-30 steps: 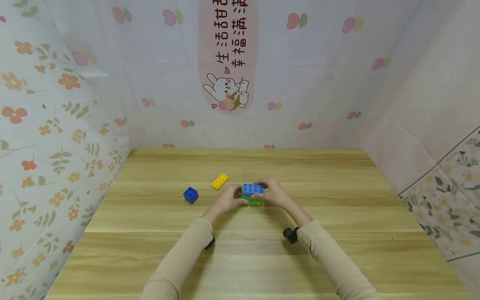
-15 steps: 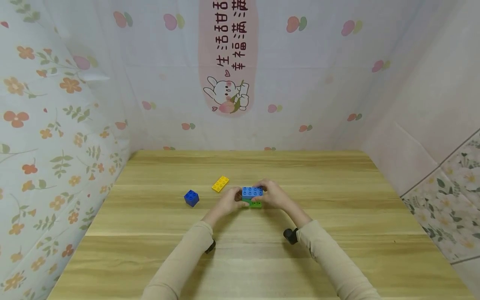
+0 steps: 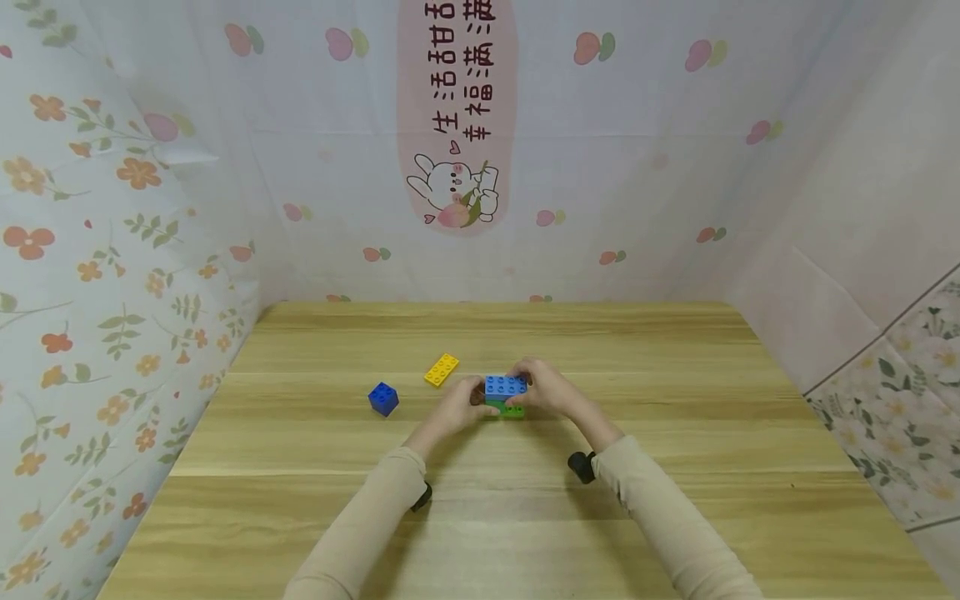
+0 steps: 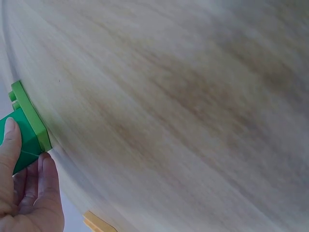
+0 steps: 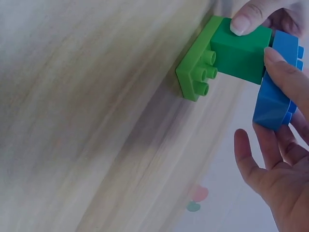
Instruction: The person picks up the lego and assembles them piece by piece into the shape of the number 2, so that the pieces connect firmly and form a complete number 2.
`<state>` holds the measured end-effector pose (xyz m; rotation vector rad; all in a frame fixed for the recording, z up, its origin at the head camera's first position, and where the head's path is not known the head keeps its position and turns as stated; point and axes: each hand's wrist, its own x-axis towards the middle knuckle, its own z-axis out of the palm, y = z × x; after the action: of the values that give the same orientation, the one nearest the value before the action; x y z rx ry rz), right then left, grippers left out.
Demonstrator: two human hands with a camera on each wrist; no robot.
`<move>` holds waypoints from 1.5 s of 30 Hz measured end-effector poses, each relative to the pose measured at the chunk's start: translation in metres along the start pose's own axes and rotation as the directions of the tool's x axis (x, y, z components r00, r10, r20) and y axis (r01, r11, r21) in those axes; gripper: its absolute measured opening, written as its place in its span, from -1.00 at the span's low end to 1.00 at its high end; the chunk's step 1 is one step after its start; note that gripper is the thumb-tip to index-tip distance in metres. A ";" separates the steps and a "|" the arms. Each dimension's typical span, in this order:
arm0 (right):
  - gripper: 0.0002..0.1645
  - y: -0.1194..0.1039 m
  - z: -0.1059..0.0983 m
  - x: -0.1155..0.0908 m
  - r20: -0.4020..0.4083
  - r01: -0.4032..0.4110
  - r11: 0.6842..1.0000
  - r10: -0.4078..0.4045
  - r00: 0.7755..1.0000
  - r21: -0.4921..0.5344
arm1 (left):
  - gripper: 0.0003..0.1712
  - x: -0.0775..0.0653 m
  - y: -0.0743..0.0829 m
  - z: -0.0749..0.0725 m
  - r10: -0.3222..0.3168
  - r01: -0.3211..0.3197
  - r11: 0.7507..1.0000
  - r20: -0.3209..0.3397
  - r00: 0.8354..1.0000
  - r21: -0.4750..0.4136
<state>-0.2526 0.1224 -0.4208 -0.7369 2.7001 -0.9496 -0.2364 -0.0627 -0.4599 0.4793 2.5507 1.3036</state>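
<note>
A light green plate (image 5: 193, 72) with studs lies on the table, a dark green block (image 5: 239, 53) standing on one half of it. My left hand (image 3: 456, 404) pinches that block from its left side, thumb (image 4: 10, 128) on the near face. On top sits a blue brick (image 3: 504, 386) with several studs, reaching out past the block over the plate's bare studs. My right hand (image 3: 551, 389) grips this brick at its overhanging right end, thumb in front. In the right wrist view a narrow dark gap shows between part of the blue brick and the block.
To the left on the wooden table (image 3: 675, 500) sits a dark blue brick (image 3: 383, 399). A thin yellow plate (image 3: 442, 369) lies just beyond my left hand. Patterned cloth (image 3: 615, 167) hangs behind the table's far edge.
The head view has shifted slightly, so the table appears a little lower. Both hands keep their hold, and the stack looks much the same.
</note>
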 end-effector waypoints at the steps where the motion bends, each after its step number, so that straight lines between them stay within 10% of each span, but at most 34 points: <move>1: -0.56 0.000 0.000 0.000 0.003 0.005 1.000 -0.005 1.000 0.003 | -0.61 0.000 0.000 0.000 0.002 -0.002 1.000 -0.001 1.000 0.003; 45: -0.68 -0.004 -0.004 0.006 0.059 -0.040 0.998 0.038 0.998 0.038 | -0.60 0.003 -0.002 0.000 0.007 -0.008 0.999 0.017 1.000 0.034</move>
<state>-0.2571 0.1190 -0.4152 -0.6911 2.6275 -0.9541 -0.2393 -0.0624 -0.4614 0.5046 2.5632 1.2549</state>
